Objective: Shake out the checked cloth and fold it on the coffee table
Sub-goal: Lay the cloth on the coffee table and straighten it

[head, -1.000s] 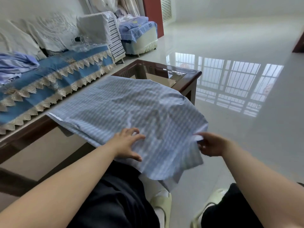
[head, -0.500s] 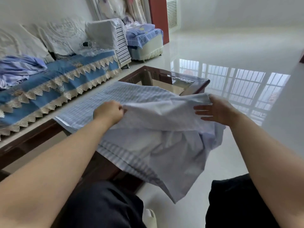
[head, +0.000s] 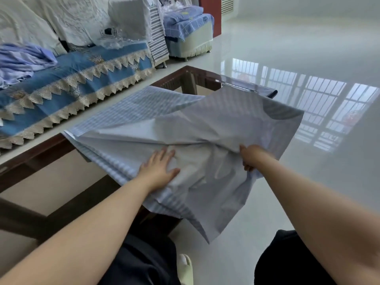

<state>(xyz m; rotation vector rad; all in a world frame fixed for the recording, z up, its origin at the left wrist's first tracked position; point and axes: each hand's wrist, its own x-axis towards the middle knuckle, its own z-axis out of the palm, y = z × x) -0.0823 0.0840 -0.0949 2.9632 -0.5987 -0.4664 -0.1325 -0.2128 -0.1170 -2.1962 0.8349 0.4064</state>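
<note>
One checked cloth [head: 205,128] lies partly folded over the near end of the glass-topped surface [head: 207,76], its pale underside turned up and one corner hanging off the edge toward the floor. The left hand [head: 158,169] rests flat on it with fingers spread, gripping nothing. The right hand [head: 251,156] is clenched on a bunched fold, its fingertips hidden in the fabric.

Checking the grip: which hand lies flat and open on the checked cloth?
The left hand, palm down with fingers spread on the checked cloth; the right hand is closed, pinching a bunch of it.
</note>
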